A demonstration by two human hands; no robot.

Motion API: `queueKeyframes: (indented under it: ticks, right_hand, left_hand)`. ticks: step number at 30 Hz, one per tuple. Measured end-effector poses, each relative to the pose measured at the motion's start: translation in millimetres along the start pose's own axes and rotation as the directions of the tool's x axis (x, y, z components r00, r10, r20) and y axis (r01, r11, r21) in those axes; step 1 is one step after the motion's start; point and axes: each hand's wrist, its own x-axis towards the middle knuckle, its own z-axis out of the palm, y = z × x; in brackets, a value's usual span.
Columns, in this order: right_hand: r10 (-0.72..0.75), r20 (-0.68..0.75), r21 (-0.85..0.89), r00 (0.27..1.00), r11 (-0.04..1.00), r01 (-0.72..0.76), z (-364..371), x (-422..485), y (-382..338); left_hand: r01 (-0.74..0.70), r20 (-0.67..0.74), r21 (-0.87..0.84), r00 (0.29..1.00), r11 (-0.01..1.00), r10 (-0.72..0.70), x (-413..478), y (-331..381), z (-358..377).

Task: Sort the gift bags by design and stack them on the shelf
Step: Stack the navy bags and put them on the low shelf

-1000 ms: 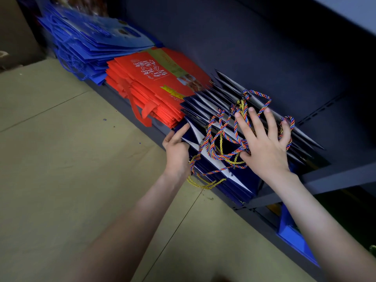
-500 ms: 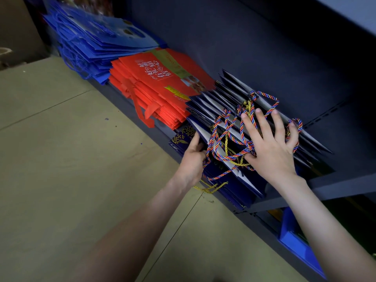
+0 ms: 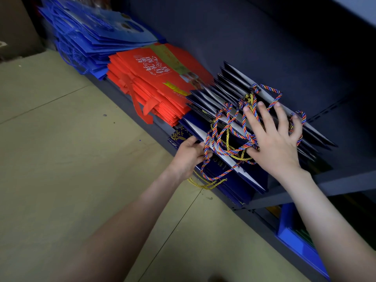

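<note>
**Squaring the third pile.** The navy-blue paper gift bags point(image 3: 250, 180), white-lined and fanned apart, lie on the dark grey metal shelf point(image 3: 345, 180). They sit just beside the stack of red paper gift bags point(image 3: 154, 78), and the stack of bright blue gift bags point(image 3: 97, 37) lies further left along the shelf. The near ends of the navy pile overhang the shelf's front edge. The left hand point(image 3: 189, 155) grips the pile's front-left corner, fingers curled round it. The right hand point(image 3: 272, 139) presses flat on top with fingers spread and straight, grasping nothing. Hazard: the red-blue-yellow twisted cord handles point(image 3: 223, 137) loop over that hand's thumb and little finger, so lifting it would probably drag bags off the overhanging edge.
</note>
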Motion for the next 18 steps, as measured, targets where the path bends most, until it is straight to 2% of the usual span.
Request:
queueKeyframes:
  ticks: [5,13,15,18]
  right_hand:
    - [-0.004,0.005,-0.009,1.0,1.0,0.004,0,0,0]
    - [-0.007,0.005,-0.01,1.0,1.0,0.007,-2,2,3]
    - [-0.007,0.007,-0.008,1.0,1.0,0.007,-2,2,3]
    - [-0.009,0.005,-0.007,1.0,1.0,0.009,-2,3,4]
  left_hand:
    - [0.011,-0.01,0.025,1.0,1.0,-0.011,3,2,-3]
    - [0.026,-0.057,0.202,0.998,0.979,-0.015,1,11,3]
    - [0.025,-0.068,0.279,0.998,0.96,-0.006,1,10,-2]
    - [0.006,-0.09,0.475,0.995,0.88,0.042,1,4,-8]
